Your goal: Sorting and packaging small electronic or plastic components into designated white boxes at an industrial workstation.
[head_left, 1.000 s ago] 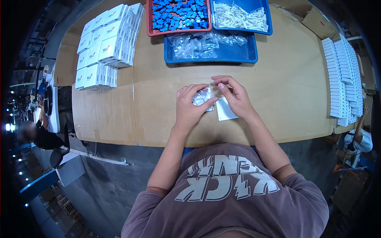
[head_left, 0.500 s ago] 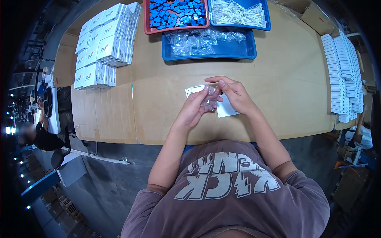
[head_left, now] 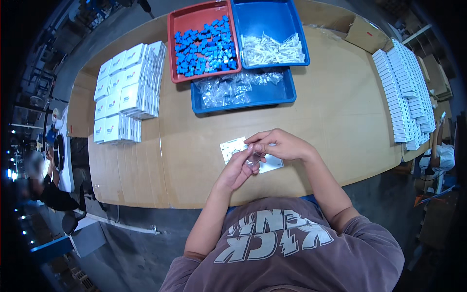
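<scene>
My left hand [head_left: 237, 171] holds a small clear plastic bag [head_left: 252, 160] between thumb and fingers, low over the cardboard-covered table. Meeting it from the right, my right hand [head_left: 286, 145] has its thumb and fingers closed at the bag's upper edge. The fingers hide much of the bag, and whether anything is inside cannot be made out. Under both hands lies a white printed sheet [head_left: 274, 165], its middle covered by them.
Beyond my hands stand a red tray [head_left: 172, 48] of blue pieces, a blue tray [head_left: 258, 19] of white sticks and another blue tray [head_left: 262, 99] of clear bags. White boxes [head_left: 130, 97] are stacked left, more boxes [head_left: 406, 104] right. A person [head_left: 51, 192] sits far left.
My right hand has come closer to the left, its fingers now at the bag. The view has tilted, so trays, table and hands appear lower.
</scene>
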